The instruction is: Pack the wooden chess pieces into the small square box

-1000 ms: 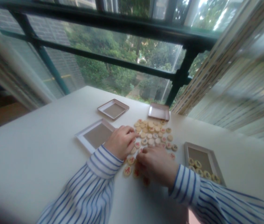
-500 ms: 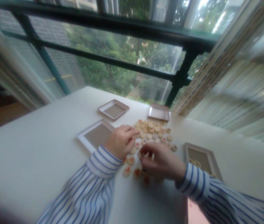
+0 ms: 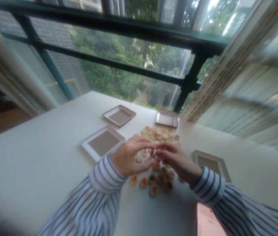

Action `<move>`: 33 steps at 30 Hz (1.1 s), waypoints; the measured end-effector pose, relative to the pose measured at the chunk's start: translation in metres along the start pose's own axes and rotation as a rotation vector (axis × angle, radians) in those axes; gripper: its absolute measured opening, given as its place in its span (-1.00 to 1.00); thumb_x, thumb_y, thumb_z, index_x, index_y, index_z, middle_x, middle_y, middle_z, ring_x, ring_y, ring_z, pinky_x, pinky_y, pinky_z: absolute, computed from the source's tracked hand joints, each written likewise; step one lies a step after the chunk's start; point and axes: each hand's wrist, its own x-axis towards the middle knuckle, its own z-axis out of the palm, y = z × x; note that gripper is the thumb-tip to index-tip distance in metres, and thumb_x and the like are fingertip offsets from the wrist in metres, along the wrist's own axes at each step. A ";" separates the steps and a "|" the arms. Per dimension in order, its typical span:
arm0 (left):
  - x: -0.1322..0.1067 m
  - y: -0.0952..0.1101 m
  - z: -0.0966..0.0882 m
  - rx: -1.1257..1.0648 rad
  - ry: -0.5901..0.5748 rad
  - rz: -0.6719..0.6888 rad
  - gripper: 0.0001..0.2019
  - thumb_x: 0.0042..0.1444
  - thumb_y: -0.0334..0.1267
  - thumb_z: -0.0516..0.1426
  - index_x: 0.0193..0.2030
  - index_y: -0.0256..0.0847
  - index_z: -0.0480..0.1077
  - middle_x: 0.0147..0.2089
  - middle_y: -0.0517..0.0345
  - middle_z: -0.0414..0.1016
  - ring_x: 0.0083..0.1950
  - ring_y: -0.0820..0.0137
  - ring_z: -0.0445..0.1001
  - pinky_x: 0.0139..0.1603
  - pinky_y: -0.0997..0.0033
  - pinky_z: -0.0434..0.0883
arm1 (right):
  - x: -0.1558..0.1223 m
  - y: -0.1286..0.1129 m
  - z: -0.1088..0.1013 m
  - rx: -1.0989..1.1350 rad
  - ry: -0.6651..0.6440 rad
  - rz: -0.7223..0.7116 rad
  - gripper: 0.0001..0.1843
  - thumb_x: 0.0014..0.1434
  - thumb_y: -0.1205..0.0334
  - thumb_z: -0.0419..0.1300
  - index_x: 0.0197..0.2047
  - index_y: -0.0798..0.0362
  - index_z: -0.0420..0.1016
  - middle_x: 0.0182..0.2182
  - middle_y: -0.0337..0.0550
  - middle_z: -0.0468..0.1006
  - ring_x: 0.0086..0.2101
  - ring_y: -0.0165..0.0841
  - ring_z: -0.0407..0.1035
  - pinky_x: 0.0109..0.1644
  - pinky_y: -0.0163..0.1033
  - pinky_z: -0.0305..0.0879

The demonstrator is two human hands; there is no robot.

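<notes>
Round wooden xiangqi pieces (image 3: 154, 189), marked in red or dark characters, lie in a loose spread on the white table. A denser heap (image 3: 158, 133) lies behind my hands, many of its pieces showing blank faces. My left hand (image 3: 134, 155) arches over the pieces, thumb well apart from its fingers, with nothing visible in its grasp. Opposite it, my right hand (image 3: 176, 160) stretches its fingers left among the pieces. The fingertips of both hands almost meet; blur there hides which pieces they touch.
Two shallow trays, a larger one (image 3: 85, 144) and a smaller one (image 3: 107, 115), lie at left. Another tray (image 3: 177, 122) sits behind the heap, and a fourth (image 3: 223, 165) is beside my right wrist. A pink object (image 3: 207, 219) shows below my right sleeve. Window railings (image 3: 119, 67) rise beyond the table.
My right hand has moved slightly up and right, its fingers going from a curl to a stretch. My left hand has lowered and spread its thumb. More near pieces are uncovered.
</notes>
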 end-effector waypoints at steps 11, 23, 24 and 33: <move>0.000 -0.002 0.001 0.042 -0.076 -0.056 -0.84 -0.02 -0.28 0.17 -0.25 -0.20 0.44 -0.31 0.14 0.52 -0.27 0.43 0.43 -0.16 0.41 0.36 | 0.000 0.000 -0.004 -0.253 0.005 -0.111 -0.72 0.07 0.13 0.14 -0.18 0.12 0.36 -0.41 -0.20 0.49 -0.42 -0.45 0.34 -0.35 -0.33 0.23; -0.006 -0.007 0.017 0.303 -0.393 -0.078 -0.91 -0.07 -0.30 0.13 -0.45 -0.20 0.46 -0.35 0.10 0.40 -0.30 0.39 0.35 -0.24 0.39 0.30 | -0.004 -0.004 -0.029 -1.459 -0.150 -0.413 -0.82 0.14 0.35 0.09 -0.19 0.04 0.44 -0.27 -0.15 0.47 -0.20 -0.37 0.25 -0.11 -0.25 0.04; -0.007 -0.007 0.018 0.314 -0.391 -0.080 -0.92 -0.09 -0.30 0.14 -0.46 -0.20 0.47 -0.35 0.10 0.38 -0.30 0.39 0.34 -0.26 0.40 0.29 | -0.003 -0.004 -0.029 -1.490 -0.175 -0.413 -0.82 0.14 0.35 0.08 -0.19 0.03 0.44 -0.27 -0.15 0.46 -0.19 -0.37 0.24 -0.11 -0.25 0.03; -0.010 -0.004 0.021 0.392 -0.395 -0.101 -0.93 -0.10 -0.29 0.16 -0.45 -0.15 0.48 -0.28 0.09 0.34 -0.26 0.36 0.29 -0.27 0.36 0.25 | 0.000 -0.010 -0.026 -1.576 -0.229 -0.381 -0.81 0.19 0.22 0.06 -0.17 -0.05 0.46 -0.22 -0.13 0.41 -0.20 -0.33 0.20 -0.16 -0.21 -0.03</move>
